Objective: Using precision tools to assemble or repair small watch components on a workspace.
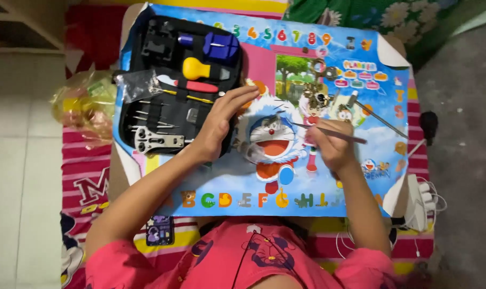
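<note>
Right hand [331, 145] is pinching a thin metal tool [334, 132], fingers closed around its middle; the shaft is running nearly level, its fine tip pointing left toward the cartoon cat's head printed on the mat, its back end sticking out right past the knuckles. Cannot tell whether the tip is touching anything.

Left hand [221, 124] is lying flat, fingers stretched and together, gripping nothing; palm and fingers are resting on the right edge of the black tool case [147, 115], fingertips reaching just past it onto the mat.

The case is lying open at the upper left of the colourful play mat [360, 182], which is covering a small table. Inside it: a yellow-handled tool [196, 68], a blue block tool [221, 47], a red-handled tool [200, 86], a silver wrench-like piece [157, 141], thin picks in loops.

A cluster of small brass and steel parts [318, 93] is sitting just above the right hand, apart from it. A second slim rod [382, 119] is lying slanted to the right.

A crumpled plastic bag [82, 104] is sitting left of the case. A white power strip [420, 200] is lying at the right edge.
</note>
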